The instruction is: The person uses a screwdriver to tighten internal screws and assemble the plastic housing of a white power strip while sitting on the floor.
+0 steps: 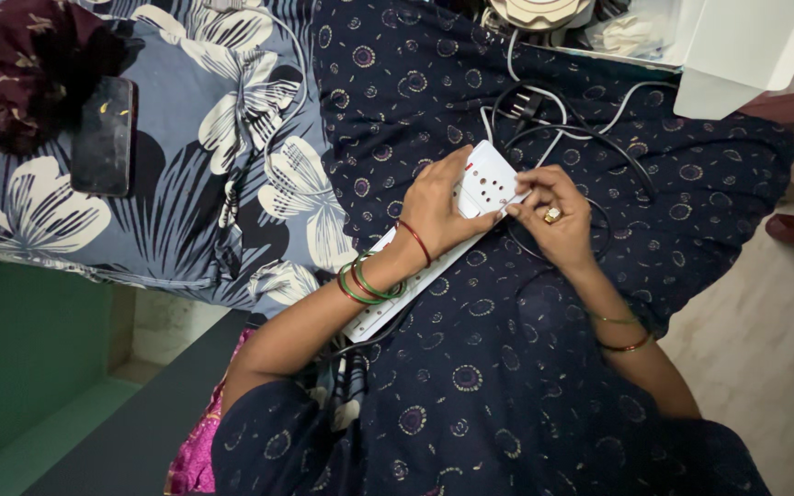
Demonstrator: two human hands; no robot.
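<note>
White power strip, long with round sockets, gripped by left hand and right hand

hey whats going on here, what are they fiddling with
A person sits with a white power strip lying across their lap, on a dark patterned cloth. The left hand grips the strip near its socket end, and the right hand pinches at the strip's edge beside the sockets. Black and white cables trail off behind it. A dark phone lies on the floral bedding to the side, untouched.
</note>
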